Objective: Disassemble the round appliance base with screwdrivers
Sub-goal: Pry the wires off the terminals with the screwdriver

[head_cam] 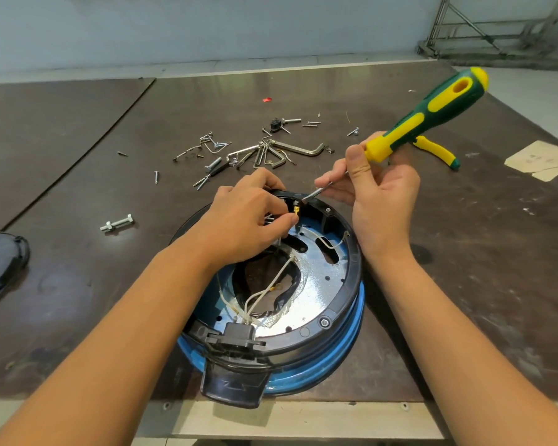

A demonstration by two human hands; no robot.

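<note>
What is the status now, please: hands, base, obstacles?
Right hand grips screwdriver, tip at base far rim. Left hand pinches small brass part there. White wires lie across the opening.

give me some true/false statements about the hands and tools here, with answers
1. The right hand holds a green and yellow screwdriver. True.
2. The screwdriver's tip is at the far inner rim of the round base. True.
3. The left hand lies flat on the table, away from the base. False: it reaches into the base at the far rim and pinches a small brass part.
4. The hex keys lie inside the base. False: they lie on the table beyond it.
5. A bolt lies on the table left of the base. True.
</note>
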